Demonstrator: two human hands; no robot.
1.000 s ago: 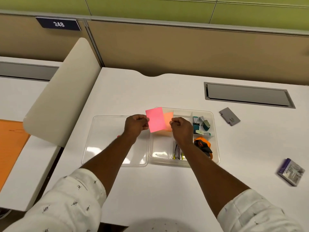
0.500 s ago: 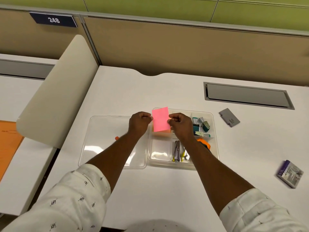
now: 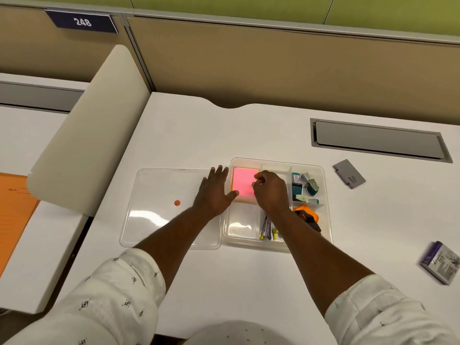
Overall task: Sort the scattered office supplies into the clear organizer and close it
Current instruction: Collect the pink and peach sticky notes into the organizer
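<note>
Seating the notes flat in the far-left compartment of the organizer, left hand spread flat across the rim with thumb touching them, right hand curled at their right edge, grip unclear. Elsewhere inside: clips far right, an orange tool near right, pins near middle. Next, likely: fetching the grey case and box off the table, then fitting the lid, lying alongside left.

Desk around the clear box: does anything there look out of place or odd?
Yes. Two items lie loose on the desk right of the organizer: a flat grey piece beside its far corner and a purple-edged packet nearer the front, both skewed. A small orange dot also shows on the open lid.
</note>
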